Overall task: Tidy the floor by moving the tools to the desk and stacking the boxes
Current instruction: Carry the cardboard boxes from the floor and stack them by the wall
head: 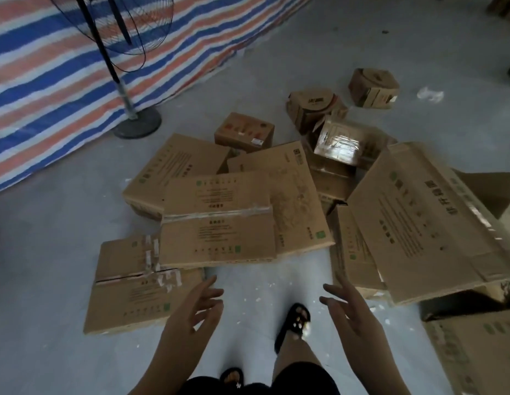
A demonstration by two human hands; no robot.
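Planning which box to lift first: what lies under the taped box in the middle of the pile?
The taped box overlaps the patched box at its near left corner and a large flat box on its right. What else sits beneath is covered.

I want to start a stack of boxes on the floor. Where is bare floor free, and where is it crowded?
Free: the grey floor between the striped tarp, the fan base and the left boxes; also far floor beyond the small boxes. Crowded: the middle and right, where boxes overlap.
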